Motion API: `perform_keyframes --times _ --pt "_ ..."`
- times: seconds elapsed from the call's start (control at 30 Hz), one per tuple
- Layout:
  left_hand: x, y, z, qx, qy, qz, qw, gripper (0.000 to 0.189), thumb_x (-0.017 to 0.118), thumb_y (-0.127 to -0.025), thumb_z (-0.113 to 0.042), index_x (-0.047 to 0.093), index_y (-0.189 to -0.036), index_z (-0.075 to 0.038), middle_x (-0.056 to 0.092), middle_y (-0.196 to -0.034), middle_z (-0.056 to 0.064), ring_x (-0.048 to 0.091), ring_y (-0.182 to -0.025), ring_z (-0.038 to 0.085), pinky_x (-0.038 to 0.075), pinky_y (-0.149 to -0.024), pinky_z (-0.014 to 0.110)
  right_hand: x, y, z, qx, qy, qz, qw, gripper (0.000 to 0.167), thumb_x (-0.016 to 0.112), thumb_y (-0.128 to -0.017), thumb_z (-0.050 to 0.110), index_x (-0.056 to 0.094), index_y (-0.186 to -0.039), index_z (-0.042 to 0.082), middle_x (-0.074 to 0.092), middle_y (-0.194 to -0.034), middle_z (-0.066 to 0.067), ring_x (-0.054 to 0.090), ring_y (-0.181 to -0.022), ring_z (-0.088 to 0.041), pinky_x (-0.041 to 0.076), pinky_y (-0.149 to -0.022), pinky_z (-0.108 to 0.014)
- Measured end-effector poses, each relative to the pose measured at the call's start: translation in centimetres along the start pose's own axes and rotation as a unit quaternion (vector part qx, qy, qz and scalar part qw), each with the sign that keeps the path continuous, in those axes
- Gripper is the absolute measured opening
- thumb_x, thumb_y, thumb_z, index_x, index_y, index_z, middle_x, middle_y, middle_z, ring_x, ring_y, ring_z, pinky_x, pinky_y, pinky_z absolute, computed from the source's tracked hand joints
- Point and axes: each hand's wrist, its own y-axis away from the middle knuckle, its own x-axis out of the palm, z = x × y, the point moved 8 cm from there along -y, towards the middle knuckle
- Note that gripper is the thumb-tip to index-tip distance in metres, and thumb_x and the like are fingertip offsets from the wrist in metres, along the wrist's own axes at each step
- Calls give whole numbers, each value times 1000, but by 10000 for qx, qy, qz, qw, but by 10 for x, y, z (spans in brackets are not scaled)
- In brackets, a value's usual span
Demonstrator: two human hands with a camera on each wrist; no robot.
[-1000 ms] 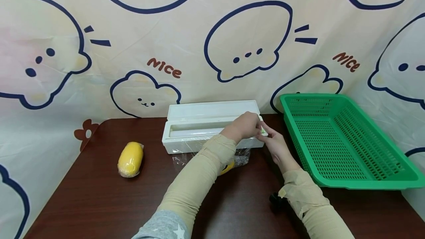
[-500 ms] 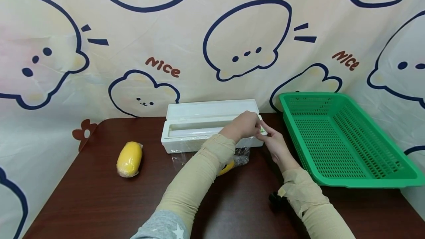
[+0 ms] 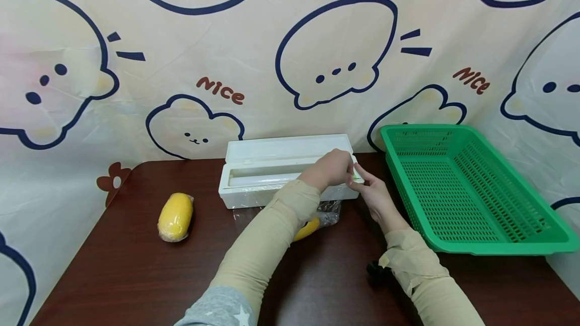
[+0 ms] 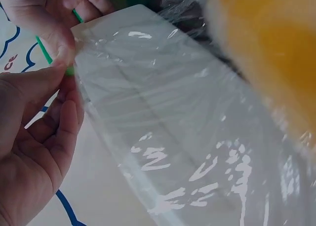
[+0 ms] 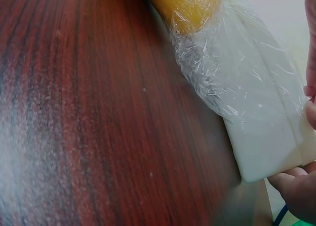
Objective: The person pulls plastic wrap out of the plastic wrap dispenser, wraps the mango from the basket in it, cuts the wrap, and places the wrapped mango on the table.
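Note:
A white cling film box [image 3: 244, 199] stands lid up at the back of the table, its white roll [image 3: 260, 180] showing inside. Clear film [image 4: 163, 107] stretches over its front and down around a yellow rounded thing [image 3: 307, 229], partly hidden by the left forearm. At the box's right end, my left hand [image 3: 331, 167] pinches a small green slider [image 4: 69, 70] between thumb and finger. My right hand [image 3: 378, 200] grips that same end, fingers at the corner and its thumb close to the left fingertips. Another yellow oval thing [image 3: 175, 217], wrapped in film, lies left of the box.
A green slotted basket [image 3: 457, 245] stands on the right, close to the right forearm. Behind the dark wooden table [image 3: 118, 275] hangs a cartoon-printed cloth [image 3: 263, 64]. A small black object [image 3: 376, 270] shows beside the right wrist.
Both hands stay at the box's right end with nearly the same hold. The left forearm has shifted slightly, baring a little more of the yellow thing beneath it. The head view has drifted slightly.

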Motion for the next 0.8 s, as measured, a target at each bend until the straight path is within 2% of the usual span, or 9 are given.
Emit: perform_keyframes --times 0.2,0.43,0.6,0.8 --pt "-1 -1 1 -168 -173 162 9996 12 71 -94 -6 77 -83 -8 64 -73 -2 49 -64 11 42 -59 22 1 0 1 -36 -55 31 10000 64 61 -103 8 31 -160 12 18 -168 -14 19 -151 -27 24 -120 -41" --pt "-7 3 3 -173 -337 296 9988 14 71 -93 -7 75 -80 -8 61 -67 -3 49 -63 11 44 -61 22 2 -2 1 -46 -54 41 10000 65 61 -103 7 31 -160 12 18 -167 -14 16 -153 -26 24 -120 -40" --pt "-12 7 5 -120 -600 365 9975 11 71 -95 -10 78 -87 -7 69 -77 -2 56 -70 12 49 -69 23 0 -3 0 -86 -114 -34 9999 64 60 -103 4 30 -160 11 20 -167 -13 18 -152 -24 24 -120 -38" --pt "-12 11 12 -174 -606 388 9973 8 73 -95 -10 79 -93 -6 73 -88 2 60 -79 14 51 -78 26 -1 -4 -2 -21 -157 -82 9998 64 60 -103 4 30 -159 11 21 -167 -13 22 -151 -24 24 -120 -38"
